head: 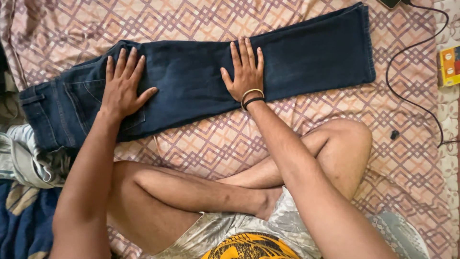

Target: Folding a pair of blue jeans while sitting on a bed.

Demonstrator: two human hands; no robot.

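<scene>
Both hands, the left hand (122,86) and the right hand (245,72), lie open and flat on the dark jeans (201,76) spread across the patterned bedsheet (230,139); the denim looks heavy, limp and unslippery, best gripped at waistband or hems.

a bedsheet (225,144) in pink and cream with a lattice of purple diamond lines covers the whole surface under and around the hands. beyond the right hand, a black cable (407,62) loops across the sheet toward the far corner, where a dark device (389,3) lies at the frame's edge. a yellow box (449,66) sits further right. left of the left hand lies a heap of striped and blue cloth (24,192). the light is soft and even.
</scene>
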